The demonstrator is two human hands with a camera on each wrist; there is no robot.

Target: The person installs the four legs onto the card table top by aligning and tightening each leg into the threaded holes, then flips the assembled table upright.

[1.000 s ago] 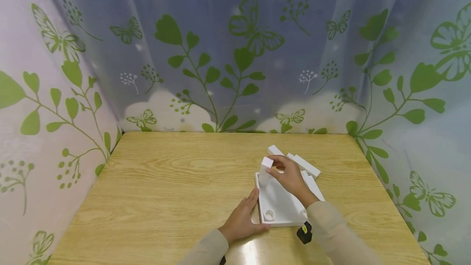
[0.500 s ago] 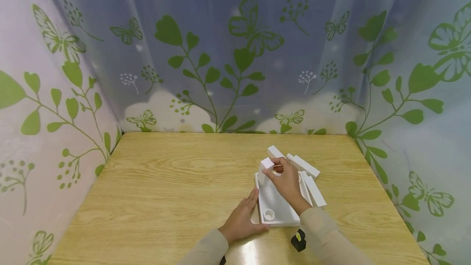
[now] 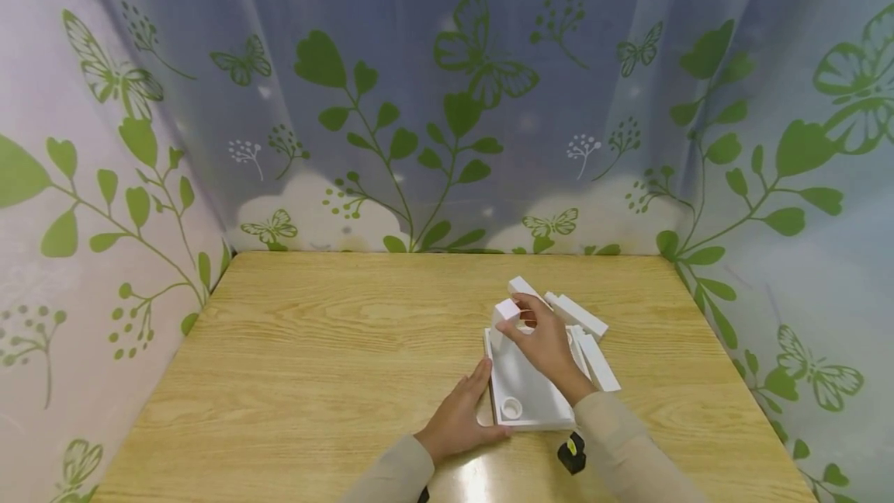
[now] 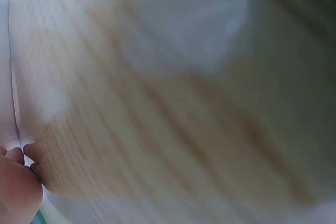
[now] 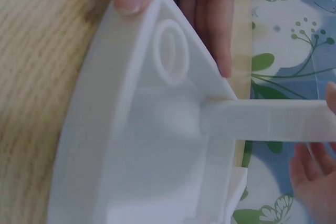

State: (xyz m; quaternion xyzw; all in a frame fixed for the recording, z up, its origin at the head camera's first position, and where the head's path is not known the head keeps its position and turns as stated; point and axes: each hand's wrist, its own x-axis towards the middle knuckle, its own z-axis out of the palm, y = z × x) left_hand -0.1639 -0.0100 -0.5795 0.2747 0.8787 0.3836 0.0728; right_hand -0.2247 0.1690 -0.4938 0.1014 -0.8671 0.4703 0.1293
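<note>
A shallow white square tray-like board [image 3: 531, 386] with a raised rim lies right of the table's middle. A round white socket [image 3: 511, 408] shows in its near left corner. At the far left corner a white square-sided leg [image 5: 283, 120] stands upright, its lower end down at the board. My right hand [image 3: 548, 340] pinches this leg near its top between thumb and fingers. My left hand [image 3: 457, 414] braces the near left corner, straight fingers along the left side and thumb at the near edge. The left wrist view catches only part of a hand [image 4: 21, 187] and blurred tabletop.
Beyond the board and along its right side lie several loose white legs, among them a far one [image 3: 524, 286], a middle one [image 3: 580, 315] and a right one [image 3: 597, 362]. Patterned curtains [image 3: 419, 99] enclose the wooden table [image 3: 314, 348] at the back and sides.
My right wrist and forearm have swung slightly left, uncovering more of the loose leg on the right. The held leg stays at the same corner, and my left hand keeps its place.
</note>
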